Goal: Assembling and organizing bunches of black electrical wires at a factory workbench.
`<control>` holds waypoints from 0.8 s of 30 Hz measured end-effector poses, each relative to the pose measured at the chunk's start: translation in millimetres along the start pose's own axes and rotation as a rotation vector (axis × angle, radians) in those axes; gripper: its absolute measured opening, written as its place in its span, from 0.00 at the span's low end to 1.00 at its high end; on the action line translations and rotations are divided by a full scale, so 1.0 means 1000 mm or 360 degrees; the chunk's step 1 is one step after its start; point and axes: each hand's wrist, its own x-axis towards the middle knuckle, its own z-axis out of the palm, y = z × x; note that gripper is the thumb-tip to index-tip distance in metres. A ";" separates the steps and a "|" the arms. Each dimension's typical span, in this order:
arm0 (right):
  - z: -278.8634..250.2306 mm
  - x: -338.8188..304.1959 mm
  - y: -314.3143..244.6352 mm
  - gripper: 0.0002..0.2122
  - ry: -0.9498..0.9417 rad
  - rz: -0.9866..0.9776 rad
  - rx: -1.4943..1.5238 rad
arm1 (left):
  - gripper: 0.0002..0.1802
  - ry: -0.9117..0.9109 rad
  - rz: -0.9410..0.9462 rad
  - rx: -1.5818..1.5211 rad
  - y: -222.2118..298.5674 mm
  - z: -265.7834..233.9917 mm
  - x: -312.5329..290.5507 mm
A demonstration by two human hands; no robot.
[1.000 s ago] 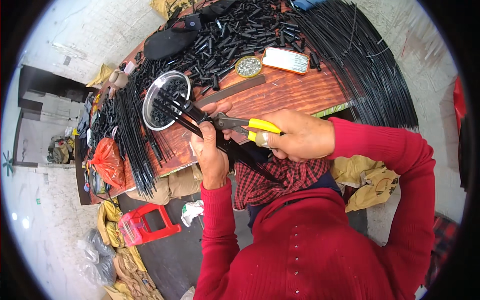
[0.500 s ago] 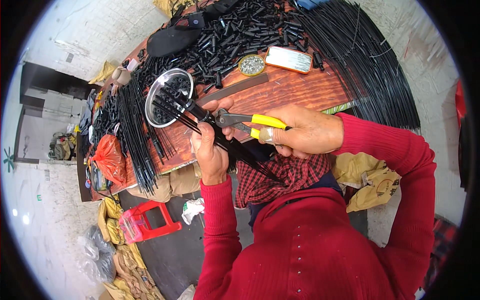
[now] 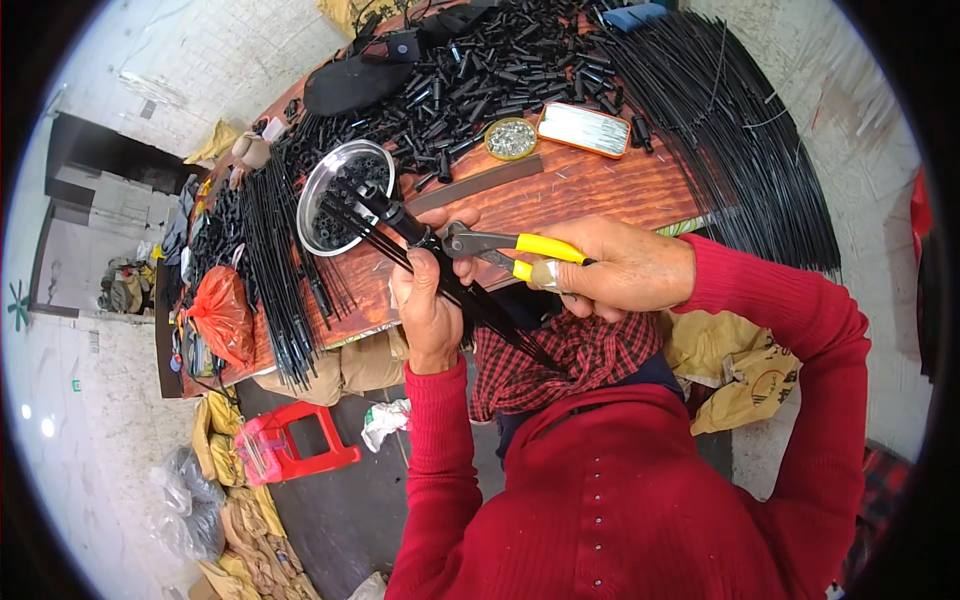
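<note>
My left hand (image 3: 432, 315) is wrapped round a black umbrella frame (image 3: 408, 226), a bundle of thin ribs about a thicker shaft. The frame slants from the metal bowl down to my lap. In my right hand (image 3: 635, 268) are end-cutting pincers (image 3: 550, 247) with yellow handles. Their dark jaws lie against the frame's middle, close to my left fingertips; what sits between the jaws is too small to make out. Tape is wound round one right-hand finger. Beyond the frame stands a round metal bowl (image 3: 304, 214) of small black rings.
The wooden table (image 3: 650, 190) bears heaped black tube parts (image 3: 500, 65), long black rods (image 3: 770, 170), a tin of thin wires (image 3: 585, 130), a round dish of small metal bits (image 3: 511, 139) and a flat bar (image 3: 478, 184). Left are an orange bag (image 3: 222, 315) and a red stool (image 3: 330, 460).
The view has shifted slightly, so the tabletop things sit a little lower and to the right. Both hands keep their grip, with the pincers still at the frame.
</note>
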 end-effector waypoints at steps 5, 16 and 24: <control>-0.003 -0.001 0.000 0.14 -0.0036 0.0053 0.0026 | 0.27 0.0022 -0.0005 0.0000 -0.002 0.004 0.002; -0.025 0.011 0.030 0.14 0.0221 -0.0390 0.0035 | 0.28 0.0206 0.0055 0.0144 -0.004 -0.012 0.007; -0.077 0.071 0.084 0.13 0.0778 -0.0272 -0.0793 | 0.28 0.0236 0.0066 0.0109 -0.007 -0.022 0.014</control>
